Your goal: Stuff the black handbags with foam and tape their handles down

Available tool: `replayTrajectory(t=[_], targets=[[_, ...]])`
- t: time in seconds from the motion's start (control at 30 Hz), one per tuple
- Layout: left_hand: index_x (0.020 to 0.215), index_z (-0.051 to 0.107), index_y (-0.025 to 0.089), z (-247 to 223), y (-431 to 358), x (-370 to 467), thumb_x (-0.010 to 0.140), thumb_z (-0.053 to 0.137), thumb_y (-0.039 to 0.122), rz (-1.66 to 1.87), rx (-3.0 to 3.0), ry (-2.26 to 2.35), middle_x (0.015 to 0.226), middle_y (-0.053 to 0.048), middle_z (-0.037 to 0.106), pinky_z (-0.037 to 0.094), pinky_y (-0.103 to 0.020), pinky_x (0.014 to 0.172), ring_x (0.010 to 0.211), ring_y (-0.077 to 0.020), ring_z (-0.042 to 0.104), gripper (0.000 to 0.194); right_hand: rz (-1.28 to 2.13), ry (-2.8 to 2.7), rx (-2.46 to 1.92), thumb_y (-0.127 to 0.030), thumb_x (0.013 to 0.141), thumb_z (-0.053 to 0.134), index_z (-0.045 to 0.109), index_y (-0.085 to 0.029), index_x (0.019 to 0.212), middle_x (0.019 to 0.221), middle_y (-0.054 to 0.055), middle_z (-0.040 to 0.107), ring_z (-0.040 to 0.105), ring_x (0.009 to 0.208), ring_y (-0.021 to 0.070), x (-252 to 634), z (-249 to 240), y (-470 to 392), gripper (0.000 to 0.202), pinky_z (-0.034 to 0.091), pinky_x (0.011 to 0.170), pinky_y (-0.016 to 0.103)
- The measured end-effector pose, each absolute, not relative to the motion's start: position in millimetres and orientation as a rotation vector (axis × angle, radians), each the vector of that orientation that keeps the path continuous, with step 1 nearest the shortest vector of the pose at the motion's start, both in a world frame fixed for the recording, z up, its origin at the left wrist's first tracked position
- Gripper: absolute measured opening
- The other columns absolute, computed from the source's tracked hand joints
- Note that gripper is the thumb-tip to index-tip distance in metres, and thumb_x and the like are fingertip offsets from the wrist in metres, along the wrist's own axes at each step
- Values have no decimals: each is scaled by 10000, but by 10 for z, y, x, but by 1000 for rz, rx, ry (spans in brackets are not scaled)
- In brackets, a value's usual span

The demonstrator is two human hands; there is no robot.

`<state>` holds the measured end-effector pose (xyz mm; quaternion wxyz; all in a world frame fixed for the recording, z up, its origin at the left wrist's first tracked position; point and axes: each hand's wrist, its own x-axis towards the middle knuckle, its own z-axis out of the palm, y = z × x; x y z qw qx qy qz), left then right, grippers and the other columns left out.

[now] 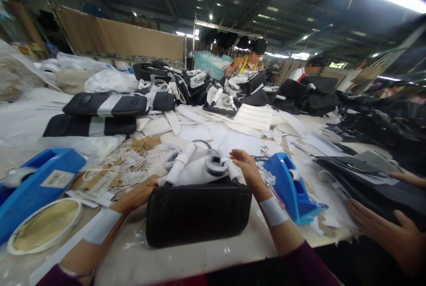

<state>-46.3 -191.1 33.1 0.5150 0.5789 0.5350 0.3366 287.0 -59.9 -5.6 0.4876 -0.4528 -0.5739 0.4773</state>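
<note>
A black handbag (199, 215) stands on the worktable before me, its smooth front panel facing me. White wrapping covers its handles (181, 162), and a coiled strap in clear film (217, 165) rests at its top. My left hand (142, 192) is at the bag's upper left corner, its fingertips hidden behind the bag and the wrapping. At the upper right, my right hand (246, 167) has its fingers stretched out beside the wrapped handle, with nothing visible gripped in it. Pale strips of tape cling to both my forearms.
Blue tape dispensers (289, 188) stand on both sides. Left lie a round tape roll (45, 226) and scattered tags (113, 173). Black bags (106, 104) are stacked behind, with more bags (193, 84) heaped farther back. A co-worker's hands (388, 228) touch a black bag at right.
</note>
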Motion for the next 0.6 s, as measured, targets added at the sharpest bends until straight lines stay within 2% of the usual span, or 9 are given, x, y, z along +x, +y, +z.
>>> replayTrajectory(t=[0.13,0.23,0.33,0.43,0.6], targets=[[666,727,193,206,-1887,-511,596,683,223,796,1249,1203,649,-4,675,521,-290,712,695,-212,603,88,1525,-1344,-1001,-215,550,754,653,-169,1062,988,72,706,651,886,210,2840,133,-767,524,502,817,339],[846,759,205,151,-1885,-550,606,753,251,880,1113,1110,761,-33,716,534,-325,771,757,-240,650,245,1625,-1378,-966,-260,555,776,691,-153,988,872,54,716,637,751,183,2731,194,-776,454,498,721,310],[907,762,196,178,-1897,-539,573,792,271,929,1008,1065,808,-61,729,542,-338,752,776,-263,669,344,1620,-1392,-977,-315,570,778,704,-154,921,759,27,703,597,662,157,2669,195,-759,393,466,633,271],[895,770,190,246,-1907,-490,533,809,270,981,972,1063,796,-66,730,544,-351,758,793,-282,674,373,1581,-1402,-1012,-302,574,765,701,-158,877,729,16,691,573,637,149,2696,158,-789,341,450,605,257],[957,771,198,281,-1890,-467,606,805,307,894,1007,1002,779,-65,729,545,-346,734,771,-280,681,369,1481,-1466,-1076,-279,626,699,677,-163,761,699,-5,653,514,619,134,2830,60,-944,179,431,588,245]])
